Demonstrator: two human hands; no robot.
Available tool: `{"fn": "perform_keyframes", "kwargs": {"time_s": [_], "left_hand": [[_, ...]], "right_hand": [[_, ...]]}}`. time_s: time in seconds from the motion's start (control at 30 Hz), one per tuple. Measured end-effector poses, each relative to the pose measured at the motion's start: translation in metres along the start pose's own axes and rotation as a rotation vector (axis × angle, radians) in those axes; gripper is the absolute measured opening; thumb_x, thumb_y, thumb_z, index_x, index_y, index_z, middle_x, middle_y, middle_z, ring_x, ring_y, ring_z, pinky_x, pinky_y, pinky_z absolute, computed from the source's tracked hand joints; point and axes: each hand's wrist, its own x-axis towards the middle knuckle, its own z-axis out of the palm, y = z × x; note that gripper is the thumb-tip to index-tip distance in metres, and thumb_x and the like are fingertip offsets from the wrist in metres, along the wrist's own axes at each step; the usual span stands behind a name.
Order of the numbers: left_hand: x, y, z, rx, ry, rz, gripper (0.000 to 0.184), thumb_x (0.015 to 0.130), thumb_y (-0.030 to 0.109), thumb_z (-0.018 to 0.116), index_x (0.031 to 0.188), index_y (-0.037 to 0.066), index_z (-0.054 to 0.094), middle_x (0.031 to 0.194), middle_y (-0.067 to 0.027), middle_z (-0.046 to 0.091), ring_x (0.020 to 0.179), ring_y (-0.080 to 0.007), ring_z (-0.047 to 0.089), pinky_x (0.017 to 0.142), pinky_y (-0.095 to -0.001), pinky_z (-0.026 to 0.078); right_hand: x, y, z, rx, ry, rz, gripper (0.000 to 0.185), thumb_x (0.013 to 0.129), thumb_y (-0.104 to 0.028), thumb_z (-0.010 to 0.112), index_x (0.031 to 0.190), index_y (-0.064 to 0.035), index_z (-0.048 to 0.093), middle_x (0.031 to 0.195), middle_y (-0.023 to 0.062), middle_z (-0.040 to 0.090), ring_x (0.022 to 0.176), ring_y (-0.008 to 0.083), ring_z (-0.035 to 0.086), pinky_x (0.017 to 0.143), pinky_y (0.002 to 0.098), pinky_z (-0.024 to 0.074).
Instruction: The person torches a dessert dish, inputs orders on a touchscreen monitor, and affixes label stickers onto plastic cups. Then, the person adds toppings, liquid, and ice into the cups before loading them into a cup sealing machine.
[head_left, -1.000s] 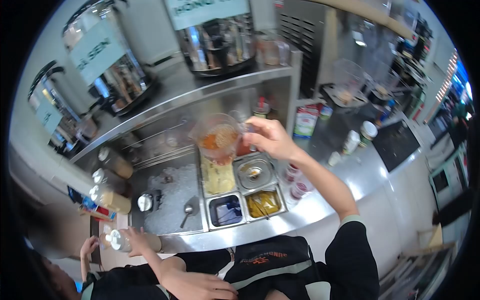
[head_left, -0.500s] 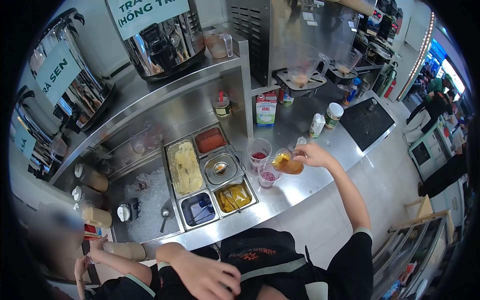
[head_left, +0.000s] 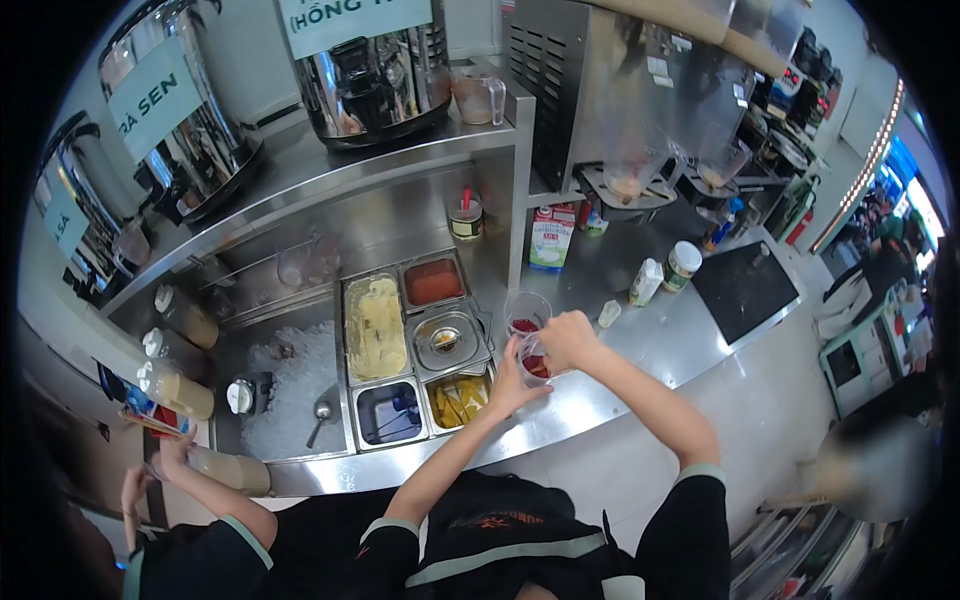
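My left hand [head_left: 512, 385] wraps round a clear plastic cup [head_left: 535, 369] at the counter's front edge. Reddish contents and a darker amber part show inside it. Right above the rim, my right hand [head_left: 568, 341] is closed with its knuckles up; what it grips, if anything, is hidden. Just behind stands a second clear plastic cup [head_left: 526, 308] with red contents at its bottom. A small clear container [head_left: 608, 314] sits to the right of my right hand.
Left of the cups are a topping tray with a steel lid [head_left: 445, 338] and an ice bin [head_left: 290, 390] with a scoop [head_left: 320, 412]. A carton [head_left: 551, 238], a white-lidded jar [head_left: 682, 266] and a black mat [head_left: 745, 293] lie beyond. A co-worker's arms [head_left: 205, 480] reach in at left.
My left hand has come up from near my body to hold the front cup. My right hand has moved left over it; the jug of amber liquid it held is out of sight.
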Motion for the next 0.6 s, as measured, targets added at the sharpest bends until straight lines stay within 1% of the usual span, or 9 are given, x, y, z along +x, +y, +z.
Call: {"fn": "perform_keyframes", "kwargs": {"time_s": [0.1,0.13,0.23,0.33,0.4,0.43,0.5,0.53,0.6], "left_hand": [[0.004,-0.004,0.020,-0.034,0.117,0.052,0.109,0.049,0.025,0.082,0.128,-0.002,0.012,0.121,-0.0227,0.040,0.109,-0.0354,0.045,0.093,-0.0387,0.037],[0.003,-0.004,0.023,0.009,0.128,0.023,0.109,0.049,0.025,0.082,0.128,-0.003,0.012,0.121,-0.0229,0.040,0.109,-0.0357,0.045,0.094,-0.0381,0.036],[-0.002,-0.017,0.034,-0.213,0.164,-0.002,0.105,0.050,0.026,0.082,0.126,-0.004,0.016,0.121,-0.0230,0.040,0.110,-0.0349,0.045,0.094,-0.0381,0.036],[-0.009,-0.013,0.022,-0.164,0.124,0.024,0.102,0.051,0.031,0.081,0.126,-0.002,0.020,0.122,-0.0208,0.039,0.111,-0.0330,0.044,0.095,-0.0372,0.035],[-0.017,-0.005,0.004,-0.102,0.084,0.022,0.105,0.050,0.036,0.080,0.127,0.000,0.019,0.122,-0.0183,0.040,0.112,-0.0309,0.044,0.095,-0.0361,0.035],[-0.025,0.000,-0.006,-0.164,0.113,0.009,0.105,0.050,0.036,0.080,0.127,-0.001,0.019,0.122,-0.0178,0.040,0.112,-0.0307,0.044,0.095,-0.0365,0.034],[-0.043,0.005,-0.026,-0.281,0.162,0.003,0.106,0.050,0.037,0.080,0.128,-0.001,0.018,0.122,-0.0170,0.041,0.112,-0.0303,0.044,0.095,-0.0373,0.034],[-0.055,0.003,-0.035,-0.346,0.190,0.000,0.106,0.050,0.035,0.081,0.128,0.000,0.018,0.120,-0.0177,0.042,0.113,-0.0298,0.044,0.096,-0.0379,0.033],[-0.081,0.002,-0.059,-0.414,0.250,-0.003,0.106,0.050,0.033,0.081,0.129,0.001,0.018,0.120,-0.0187,0.043,0.113,-0.0292,0.044,0.097,-0.0375,0.033]], "right_hand": [[-0.014,0.013,0.006,0.053,0.071,0.101,0.021,0.055,-0.025,0.062,0.066,-0.0070,0.066,0.068,0.0153,0.062,0.069,0.0276,0.063,0.060,0.0372,0.0504],[-0.020,0.021,0.004,0.110,0.056,0.118,0.025,0.057,-0.029,0.063,0.069,-0.0072,0.066,0.067,0.0153,0.062,0.066,0.0282,0.063,0.060,0.0375,0.0504],[-0.035,0.041,-0.001,0.242,0.158,0.145,0.032,0.060,-0.036,0.064,0.071,-0.0063,0.065,0.066,0.0147,0.062,0.063,0.0283,0.063,0.059,0.0390,0.0496],[-0.038,0.041,-0.027,0.374,0.273,0.167,0.031,0.065,-0.035,0.065,0.071,-0.0042,0.063,0.063,0.0131,0.061,0.059,0.0255,0.062,0.056,0.0361,0.0484],[-0.027,0.032,-0.058,0.539,0.442,0.066,0.026,0.067,-0.029,0.067,0.069,-0.0035,0.061,0.059,0.0107,0.059,0.053,0.0211,0.059,0.051,0.0321,0.0452],[-0.021,0.021,-0.072,0.637,0.515,0.020,0.025,0.067,-0.027,0.067,0.068,-0.0032,0.060,0.057,0.0096,0.058,0.050,0.0189,0.057,0.048,0.0301,0.0435],[0.003,-0.004,-0.107,0.644,0.700,-0.090,0.019,0.068,-0.018,0.068,0.068,-0.0024,0.058,0.053,0.0063,0.053,0.042,0.0116,0.046,0.042,0.0237,0.0356],[0.019,-0.019,-0.122,0.763,0.737,-0.089,0.019,0.070,-0.018,0.067,0.070,-0.0015,0.058,0.051,0.0043,0.050,0.042,0.0073,0.038,0.040,0.0218,0.0301],[0.068,-0.048,-0.142,1.060,0.818,-0.219,0.020,0.078,-0.020,0.063,0.074,-0.0004,0.058,0.054,-0.0012,0.052,0.046,0.0022,0.040,0.041,0.0197,0.0304]]}}
